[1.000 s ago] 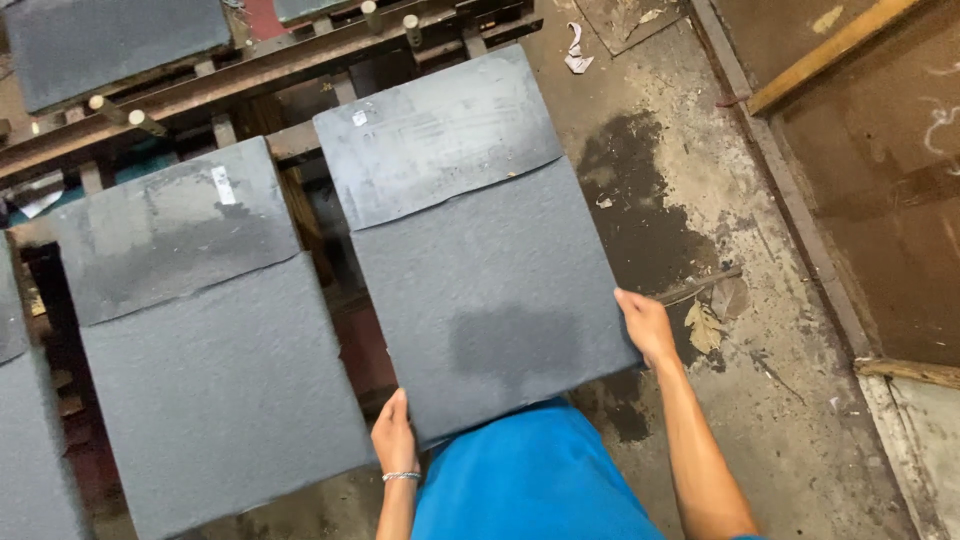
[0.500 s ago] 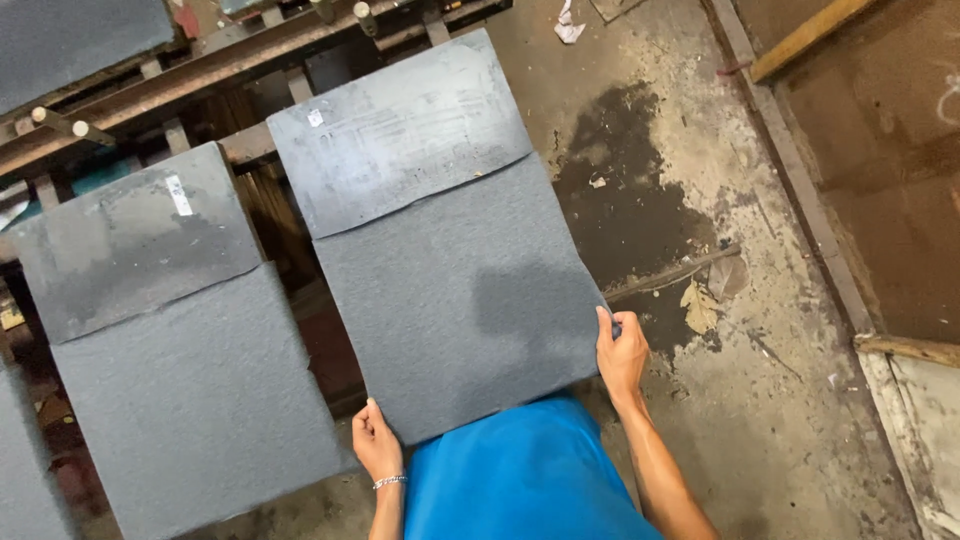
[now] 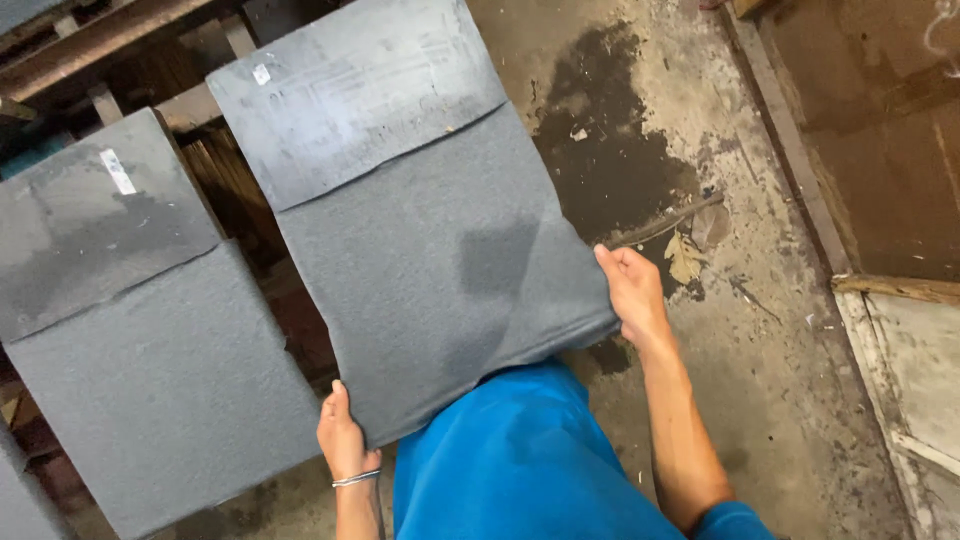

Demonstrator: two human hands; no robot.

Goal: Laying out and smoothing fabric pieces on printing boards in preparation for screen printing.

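I hold a large grey slab (image 3: 420,220) out in front of me, tilted, with a smooth dark upper band and a rough lighter lower part. My left hand (image 3: 345,440) grips its near left corner; a thin bracelet circles that wrist. Along the slab's right edge near the bottom corner, my right hand (image 3: 632,292) clasps it. The near edge of the slab rests close to my blue shirt (image 3: 520,460).
A second grey slab (image 3: 130,330) of the same kind lies to the left on a dark rack with metal bars (image 3: 100,40). Stained concrete floor (image 3: 700,150) with a dark wet patch and dry leaves spreads to the right, beside a raised kerb and a wooden panel (image 3: 900,330).
The slab and both hands sit lower and more to the left in view; the camera has tipped down, so the rack at the top shows less. My grip is unchanged.
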